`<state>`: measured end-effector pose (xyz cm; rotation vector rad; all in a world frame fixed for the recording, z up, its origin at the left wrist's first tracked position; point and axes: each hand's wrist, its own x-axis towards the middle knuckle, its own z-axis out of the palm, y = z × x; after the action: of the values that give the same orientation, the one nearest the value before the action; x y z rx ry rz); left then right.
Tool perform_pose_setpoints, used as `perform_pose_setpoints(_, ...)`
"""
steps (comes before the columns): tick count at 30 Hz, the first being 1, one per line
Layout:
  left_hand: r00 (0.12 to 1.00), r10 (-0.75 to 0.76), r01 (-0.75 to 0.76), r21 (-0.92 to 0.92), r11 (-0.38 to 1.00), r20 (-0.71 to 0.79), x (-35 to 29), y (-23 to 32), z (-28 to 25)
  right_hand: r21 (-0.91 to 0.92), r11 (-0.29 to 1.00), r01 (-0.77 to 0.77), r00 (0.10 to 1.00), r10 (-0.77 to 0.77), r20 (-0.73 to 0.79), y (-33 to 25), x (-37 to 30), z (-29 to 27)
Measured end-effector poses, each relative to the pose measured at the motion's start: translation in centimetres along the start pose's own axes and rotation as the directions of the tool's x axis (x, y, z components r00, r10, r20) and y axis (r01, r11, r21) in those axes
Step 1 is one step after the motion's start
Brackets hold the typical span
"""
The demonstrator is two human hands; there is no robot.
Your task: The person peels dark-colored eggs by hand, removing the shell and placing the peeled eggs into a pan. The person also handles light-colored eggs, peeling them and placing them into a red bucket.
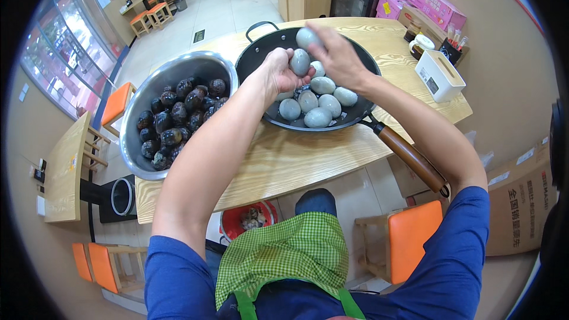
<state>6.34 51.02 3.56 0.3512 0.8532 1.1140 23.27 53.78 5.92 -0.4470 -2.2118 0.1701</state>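
Over the black frying pan (243, 58), my left hand (281, 70) is closed around a pale blue-grey egg (300, 62). My right hand (342, 59), slightly blurred, comes in from the right with its fingers around another pale grey egg (307, 37) just above the first. Beneath both hands, several more grey-blue eggs (318, 117) lie in the pan, some partly hidden by my fingers. To the left, a steel bowl (131, 136) holds many dark, blackish egg-shaped pieces (179, 111); my left forearm passes over its right side.
The pan's brown handle (412, 160) juts over the wooden table's (261, 172) near edge. On the right stand a white tissue box (440, 77), jars and pink cartons (435, 6). A red bucket (249, 219) sits below the table, and an orange stool (414, 240) is at right.
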Motion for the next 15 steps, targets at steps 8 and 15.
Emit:
perform_pose_setpoints(8, 0.990, 0.009, -0.016, 0.050, 0.999, 0.137, -1.4, 0.6, -1.4, 0.208, 0.956, -0.206, 0.966, 0.166, 0.196, -0.1, -1.2, -0.5)
perform_pose_setpoints(15, 0.990, 0.119, -0.123, 0.056, 0.991, 0.072, -2.4, -0.3, 0.3, 0.470, 0.666, -0.580, 0.815, 0.455, 0.360, -0.5, -0.5, -1.6)
